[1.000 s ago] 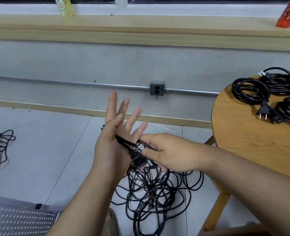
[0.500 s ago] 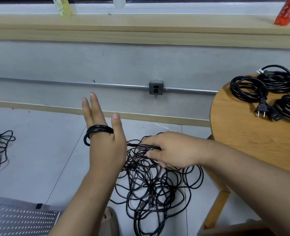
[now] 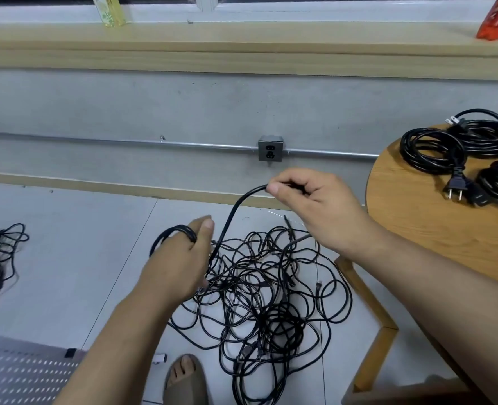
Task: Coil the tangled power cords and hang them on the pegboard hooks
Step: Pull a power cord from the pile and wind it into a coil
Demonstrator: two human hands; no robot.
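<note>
This is looking like a workroom or utility space to me, not somebody's home. The bare grey wall (image 3: pixel 125 106) is carrying a surface-mounted metal conduit (image 3: pixel 96 142) running into an exposed outlet box (image 3: pixel 269 148), which is screaming workshop. A perforated pegboard (image 3: pixel 17 372) is lying flat on the tiled floor (image 3: pixel 81 244), a tangle of black power cords (image 3: pixel 265 293) is sprawling near it, and coiled cords (image 3: pixel 429 150) are sitting on a round wooden table (image 3: pixel 417 223). A plain wooden sill (image 3: pixel 242 45) is running under the window.
</note>
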